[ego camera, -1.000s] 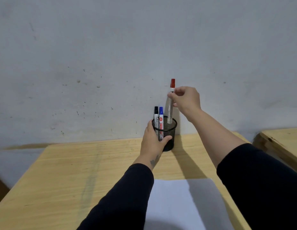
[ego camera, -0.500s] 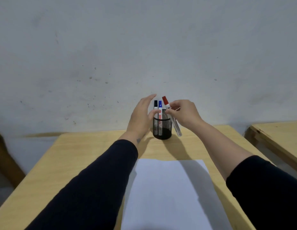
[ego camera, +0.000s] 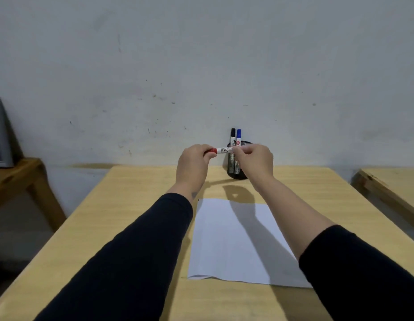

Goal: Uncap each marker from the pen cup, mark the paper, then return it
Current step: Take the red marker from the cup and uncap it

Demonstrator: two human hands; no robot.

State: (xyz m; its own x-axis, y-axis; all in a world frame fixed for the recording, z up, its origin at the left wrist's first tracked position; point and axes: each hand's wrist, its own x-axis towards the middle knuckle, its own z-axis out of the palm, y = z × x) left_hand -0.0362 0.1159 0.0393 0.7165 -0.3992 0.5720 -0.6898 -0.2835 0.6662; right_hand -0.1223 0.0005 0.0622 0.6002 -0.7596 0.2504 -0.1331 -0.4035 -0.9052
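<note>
— Above the desk point(ego camera: 141, 205), where's the red marker point(ego camera: 225, 150)?
— Level, in front of the pen cup point(ego camera: 236, 167). The left hand point(ego camera: 193, 164) has its grip pinched on the red cap; the right hand point(ego camera: 255, 162) has its grip closed on the barrel.
— How will it handle?
— Light, stiff, probably slick. Hold the barrel firmly and pull the cap straight. The paper point(ego camera: 236, 239) lies below, unmarked.

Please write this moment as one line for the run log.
step: uncapping | left hand: on red cap | right hand: on red marker barrel | pen cup: black, blue markers inside | paper: unmarked
</note>
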